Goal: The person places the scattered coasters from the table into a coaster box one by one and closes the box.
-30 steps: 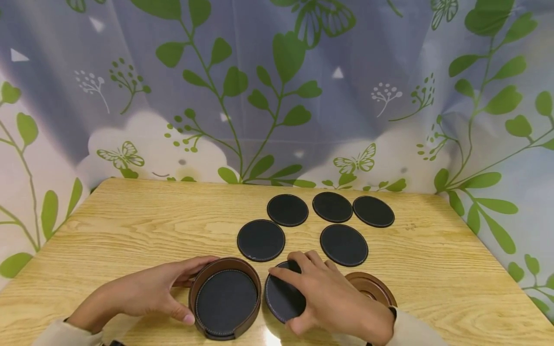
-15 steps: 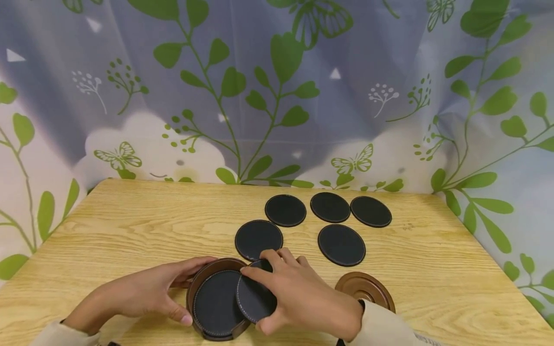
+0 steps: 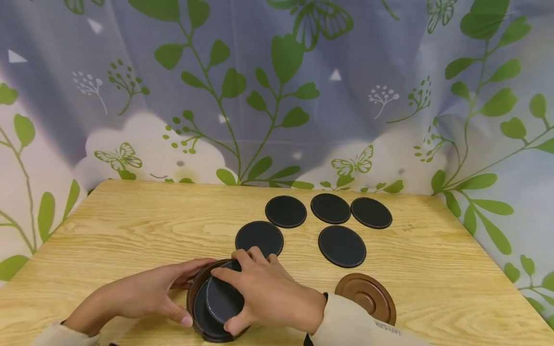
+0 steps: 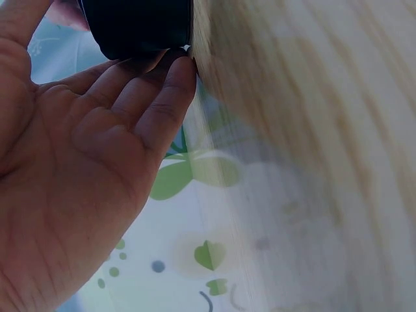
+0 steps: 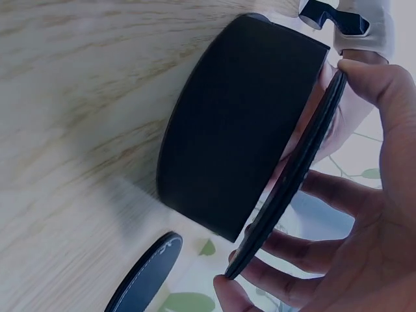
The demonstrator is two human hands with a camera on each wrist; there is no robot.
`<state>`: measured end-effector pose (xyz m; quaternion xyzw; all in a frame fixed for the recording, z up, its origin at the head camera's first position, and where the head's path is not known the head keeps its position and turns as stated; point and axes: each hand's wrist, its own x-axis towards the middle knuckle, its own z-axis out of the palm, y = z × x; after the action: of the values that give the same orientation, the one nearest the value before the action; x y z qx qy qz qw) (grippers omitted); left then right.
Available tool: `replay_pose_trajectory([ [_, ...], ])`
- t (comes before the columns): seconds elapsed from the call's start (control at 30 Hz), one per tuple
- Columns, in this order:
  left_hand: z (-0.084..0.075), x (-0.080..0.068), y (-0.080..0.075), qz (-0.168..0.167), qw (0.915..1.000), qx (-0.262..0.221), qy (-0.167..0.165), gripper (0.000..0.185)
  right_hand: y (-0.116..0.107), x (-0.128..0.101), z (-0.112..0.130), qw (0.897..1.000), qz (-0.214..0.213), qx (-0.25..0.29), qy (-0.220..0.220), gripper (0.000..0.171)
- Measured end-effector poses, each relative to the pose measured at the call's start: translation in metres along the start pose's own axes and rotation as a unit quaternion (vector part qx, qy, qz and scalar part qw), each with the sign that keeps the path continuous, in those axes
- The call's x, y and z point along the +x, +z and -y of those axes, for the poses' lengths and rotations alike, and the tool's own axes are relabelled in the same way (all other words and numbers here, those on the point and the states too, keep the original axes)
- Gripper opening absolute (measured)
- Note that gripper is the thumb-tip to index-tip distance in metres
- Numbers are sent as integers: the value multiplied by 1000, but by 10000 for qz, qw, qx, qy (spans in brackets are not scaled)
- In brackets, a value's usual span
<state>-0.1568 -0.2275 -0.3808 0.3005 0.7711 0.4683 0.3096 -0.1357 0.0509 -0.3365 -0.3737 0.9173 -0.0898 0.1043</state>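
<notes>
My left hand (image 3: 144, 290) rests at the left side of a round brown coaster holder (image 3: 191, 294), its fingers behind the rim and its thumb near the front. In the left wrist view those fingers reach fairly straight to the dark holder wall (image 4: 140, 29). A black stitched coaster (image 3: 203, 315) lies inside. My right hand (image 3: 272, 298) pinches another black coaster (image 3: 222, 300) by its edge, over the holder's opening. In the right wrist view the held coaster (image 5: 289, 172) is apart from the holder's rim; its edge looks layered, and I cannot tell whether it is more than one.
Several black round coasters (image 3: 342, 246) lie flat on the wooden table (image 3: 143, 221), beyond the right hand. One coaster (image 3: 259, 238) is close behind its fingers. A brown disc with concentric rings (image 3: 368, 295) lies at the right. A leaf-patterned curtain (image 3: 277, 96) hangs behind the table.
My right hand has lifted the coaster from the table and carried it left, over the holder. More of the brown disc shows now. The left hand has stayed by the holder.
</notes>
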Motion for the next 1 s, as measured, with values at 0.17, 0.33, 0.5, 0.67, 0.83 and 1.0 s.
replay_pose_trajectory([
  [0.17,-1,1,0,6,9999,-64,-99,101,0,6,5,9999,113,9,-37,82],
  [0.33,-2,1,0,45,9999,-94,-136,100,1,10,10,9998,87,-78,-130,81],
  [0.5,-1,0,0,49,9998,-72,-176,100,4,15,15,9998,72,-131,-129,82],
  [0.67,-1,-1,0,26,9999,-1,-164,100,6,16,19,9995,45,-305,-88,82],
  [0.83,0,-1,0,51,9997,-76,-218,100,8,18,21,9988,-1,-487,-92,82],
  [1.0,0,0,0,65,9996,-94,-263,100,10,18,22,9985,16,-533,-105,82],
])
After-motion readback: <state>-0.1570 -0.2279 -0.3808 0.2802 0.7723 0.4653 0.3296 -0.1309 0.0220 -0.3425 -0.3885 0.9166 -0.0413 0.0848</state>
